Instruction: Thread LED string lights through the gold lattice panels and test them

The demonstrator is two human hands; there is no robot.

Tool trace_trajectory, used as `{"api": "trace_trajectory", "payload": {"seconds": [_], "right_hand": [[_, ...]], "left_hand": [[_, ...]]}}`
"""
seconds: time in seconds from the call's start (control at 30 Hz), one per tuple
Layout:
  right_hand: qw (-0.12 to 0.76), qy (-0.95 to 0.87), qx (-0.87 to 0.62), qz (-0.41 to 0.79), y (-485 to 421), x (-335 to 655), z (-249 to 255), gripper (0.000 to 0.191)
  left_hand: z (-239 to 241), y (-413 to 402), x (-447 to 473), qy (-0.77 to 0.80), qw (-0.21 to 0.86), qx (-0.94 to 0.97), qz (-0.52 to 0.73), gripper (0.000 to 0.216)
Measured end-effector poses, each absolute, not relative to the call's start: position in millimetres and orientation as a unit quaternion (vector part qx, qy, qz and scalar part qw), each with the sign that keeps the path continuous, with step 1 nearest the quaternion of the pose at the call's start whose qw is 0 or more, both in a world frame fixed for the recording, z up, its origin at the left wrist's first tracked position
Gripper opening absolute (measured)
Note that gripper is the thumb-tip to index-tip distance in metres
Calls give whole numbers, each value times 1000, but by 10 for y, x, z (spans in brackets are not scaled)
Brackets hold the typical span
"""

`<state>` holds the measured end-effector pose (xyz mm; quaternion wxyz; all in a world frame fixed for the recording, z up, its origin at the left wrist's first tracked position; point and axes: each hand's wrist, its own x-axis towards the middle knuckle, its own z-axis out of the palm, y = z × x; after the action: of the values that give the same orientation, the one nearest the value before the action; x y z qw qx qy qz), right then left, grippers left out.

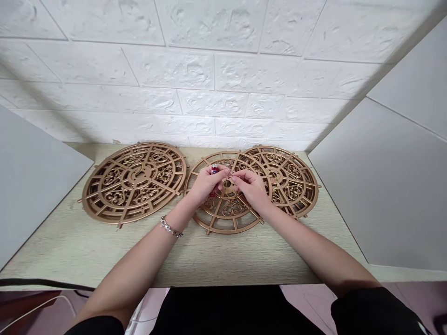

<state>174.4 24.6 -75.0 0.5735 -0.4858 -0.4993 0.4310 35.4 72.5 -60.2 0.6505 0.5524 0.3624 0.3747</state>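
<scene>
Three round gold openwork discs lie on a pale wooden table. Both hands meet over the hub of the middle disc. My left hand is closed on a small red spool with a silver end, and wears a silver bracelet at the wrist. My right hand is pinched, its fingertips touching those of the left hand, apparently on a fine wire too thin to make out. The right disc partly overlaps the middle one. The left disc lies apart, untouched.
A white brick-pattern wall closes the back. Grey panels stand at the left and right of the table. A black cable runs along the table's front left edge.
</scene>
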Motion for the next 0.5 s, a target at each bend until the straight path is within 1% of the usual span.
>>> {"api": "trace_trajectory", "payload": {"seconds": [0.1, 0.3, 0.5], "right_hand": [[566, -514, -485, 424, 234, 1747, -742, 19], [563, -508, -485, 435, 240, 1754, -738, 25], [569, -507, -505, 406, 250, 1738, -724, 23]], "left_hand": [[-584, 726, 347, 361, 648, 554, 376, 25], [-505, 718, 309, 381, 625, 597, 328, 18], [-427, 746, 249, 397, 612, 617, 294, 13]]}}
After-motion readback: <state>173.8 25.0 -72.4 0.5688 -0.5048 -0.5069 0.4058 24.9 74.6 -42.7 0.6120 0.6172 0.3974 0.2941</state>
